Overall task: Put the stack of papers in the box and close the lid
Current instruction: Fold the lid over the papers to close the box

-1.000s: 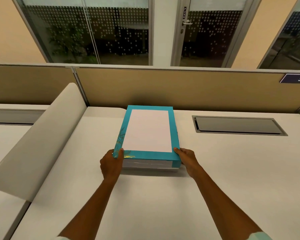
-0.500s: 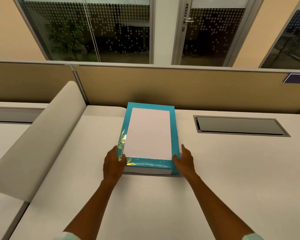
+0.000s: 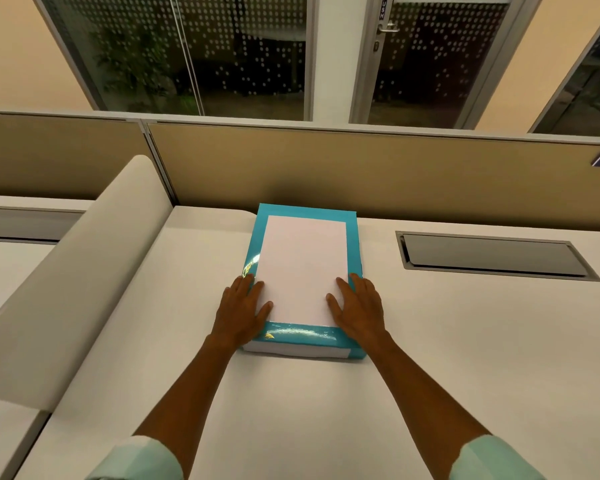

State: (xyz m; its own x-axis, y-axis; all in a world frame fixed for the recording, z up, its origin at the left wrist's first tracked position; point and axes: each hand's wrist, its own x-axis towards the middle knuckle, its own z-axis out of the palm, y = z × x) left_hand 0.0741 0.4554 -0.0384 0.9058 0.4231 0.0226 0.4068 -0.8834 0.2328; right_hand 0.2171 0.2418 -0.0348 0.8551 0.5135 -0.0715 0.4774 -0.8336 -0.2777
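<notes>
Desk partition point(image 3: 66, 289), curved and pale, rose at the far left, and beside it the white desk point(image 3: 291, 410) spread toward the right. Left of centre, the left hand point(image 3: 241, 308) lay flat and open, palm down, on the near left corner of the teal lid point(image 3: 302, 336), gripping nothing, its fingers spread across the border onto the white panel. The lid sat over the box point(image 3: 295, 351), whose pale lower edge showed only as a thin strip along the near side. The stack of papers could not be seen; presumably it was inside, under the lid, though the view could not confirm that. On the near right corner the right hand point(image 3: 359, 308) rested the same way, open and flat, pressing down. Further right a recessed cable tray point(image 3: 492, 254) was set in the desk, well apart from the box. By this judgement the task was almost finished: the lid appeared seated, and only a last press and letting go remained.
</notes>
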